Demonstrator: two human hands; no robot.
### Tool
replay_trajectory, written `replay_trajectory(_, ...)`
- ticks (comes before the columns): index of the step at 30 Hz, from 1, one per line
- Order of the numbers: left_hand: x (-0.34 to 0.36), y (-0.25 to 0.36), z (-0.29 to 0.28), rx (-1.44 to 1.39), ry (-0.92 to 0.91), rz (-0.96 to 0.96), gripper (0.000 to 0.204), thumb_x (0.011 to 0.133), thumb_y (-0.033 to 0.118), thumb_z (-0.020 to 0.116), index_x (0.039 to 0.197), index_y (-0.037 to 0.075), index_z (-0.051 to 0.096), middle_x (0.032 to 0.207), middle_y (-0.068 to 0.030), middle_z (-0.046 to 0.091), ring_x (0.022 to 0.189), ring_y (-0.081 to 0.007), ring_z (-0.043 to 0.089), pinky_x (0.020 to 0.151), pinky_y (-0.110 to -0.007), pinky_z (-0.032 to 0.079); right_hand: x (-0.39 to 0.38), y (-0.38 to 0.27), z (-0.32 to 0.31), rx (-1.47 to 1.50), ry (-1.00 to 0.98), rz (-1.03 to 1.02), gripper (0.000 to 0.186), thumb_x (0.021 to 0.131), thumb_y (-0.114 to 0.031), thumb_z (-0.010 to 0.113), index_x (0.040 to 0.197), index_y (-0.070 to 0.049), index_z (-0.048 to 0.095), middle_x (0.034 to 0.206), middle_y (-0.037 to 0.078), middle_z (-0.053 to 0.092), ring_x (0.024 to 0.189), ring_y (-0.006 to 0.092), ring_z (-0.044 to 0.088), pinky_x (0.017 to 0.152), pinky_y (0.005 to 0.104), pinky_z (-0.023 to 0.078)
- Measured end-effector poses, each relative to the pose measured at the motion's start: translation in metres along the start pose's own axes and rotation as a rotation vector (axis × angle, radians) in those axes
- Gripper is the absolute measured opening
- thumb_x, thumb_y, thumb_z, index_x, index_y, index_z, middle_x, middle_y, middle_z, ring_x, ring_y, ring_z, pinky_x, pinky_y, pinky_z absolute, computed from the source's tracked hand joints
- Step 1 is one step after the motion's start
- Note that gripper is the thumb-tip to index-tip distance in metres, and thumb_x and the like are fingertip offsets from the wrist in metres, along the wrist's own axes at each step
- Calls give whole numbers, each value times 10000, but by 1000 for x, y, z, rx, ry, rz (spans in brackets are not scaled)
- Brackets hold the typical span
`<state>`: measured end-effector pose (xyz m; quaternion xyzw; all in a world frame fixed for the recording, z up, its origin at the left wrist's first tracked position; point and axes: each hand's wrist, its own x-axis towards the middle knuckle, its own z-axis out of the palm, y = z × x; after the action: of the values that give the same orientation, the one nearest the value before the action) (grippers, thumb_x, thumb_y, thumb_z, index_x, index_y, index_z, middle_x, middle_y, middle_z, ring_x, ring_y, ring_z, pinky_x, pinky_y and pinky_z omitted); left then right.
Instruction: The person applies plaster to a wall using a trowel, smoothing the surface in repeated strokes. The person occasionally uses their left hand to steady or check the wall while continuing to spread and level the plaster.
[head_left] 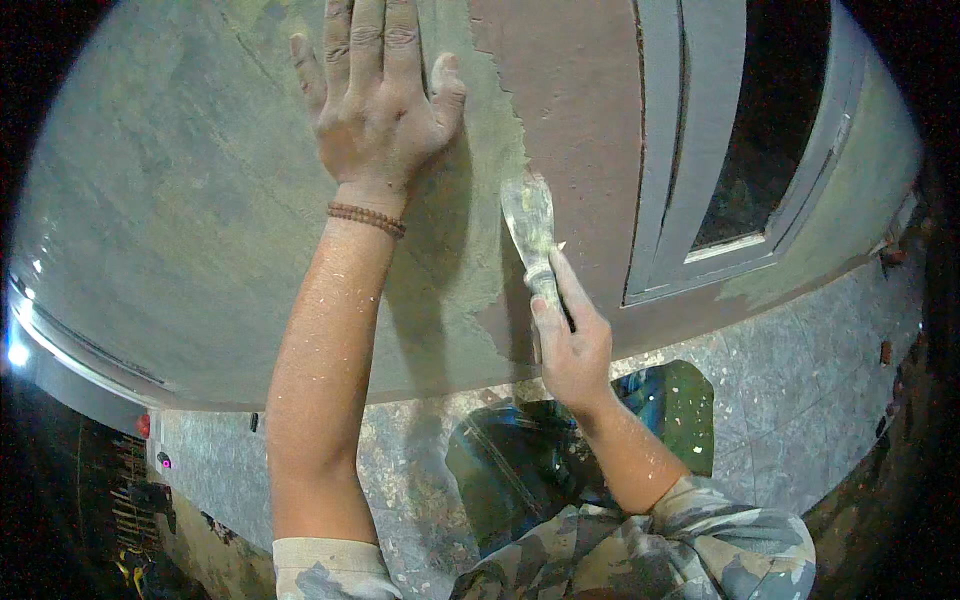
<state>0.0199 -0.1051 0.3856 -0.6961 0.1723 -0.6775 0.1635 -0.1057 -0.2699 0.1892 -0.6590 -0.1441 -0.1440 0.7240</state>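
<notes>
My left hand lies flat on the greenish-grey wall, its fingers stretched upward and dusted with pale powder. A beaded bracelet circles that wrist. In my right hand is a putty knife, gripped by its handle with the blade pointing up. The pale-smeared blade lies along the ragged border between the green-grey coat and a brownish wall strip. From this view I cannot tell whether its edge presses on the wall.
Right of the brown strip stands a grey frame with a dark pane. Below the wall runs a grey tiled floor, spattered with pale bits. My knees in dark green trousers show beneath my right forearm. A bright light shines at far left.
</notes>
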Motion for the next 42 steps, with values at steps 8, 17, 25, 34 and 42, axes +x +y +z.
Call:
replay_trajectory(8,1,4,1,-38,20,-50,660,893,453,571,1489,173,516,1587,-26,428,1487,-261,359,1216,-574,210,10,2,-1,-208,70,-288,524,1015,-101,576,1502,31,435,992,53,663,799,85,584,707,250,484)
replay_trajectory(17,6,6,-13,56,-99,-38,654,947,391,485,1541,124,427,1633,-69,349,1524,-277,288,1244,-539,157,18,-29,-5,-37,27,-128,512,1010,-102,563,1480,64,447,1295,163,651,1123,150,593,989,303,456)
replay_trajectory(25,8,5,-11,53,-107,-41,659,960,388,495,1567,155,389,1653,-45,316,1533,-265,269,1245,-534,155,26,-41,-9,-97,28,-30,510,1004,-113,562,1485,25,461,1269,197,666,1113,177,618,967,299,464)
replay_trajectory(34,1,6,-3,40,-83,-72,646,917,365,533,1542,221,449,1644,10,339,1518,-204,307,1257,-518,145,35,-54,-14,-137,2,-63,511,1013,-111,572,1487,37,453,1364,202,619,1187,185,590,1039,315,435)
replay_trajectory(42,3,6,-7,-7,-86,-70,662,923,327,526,1564,210,406,1658,22,306,1535,-184,266,1264,-515,131,39,-54,-15,-76,24,-182,502,1004,-87,548,1482,38,461,1320,193,647,1150,175,606,1001,309,457)
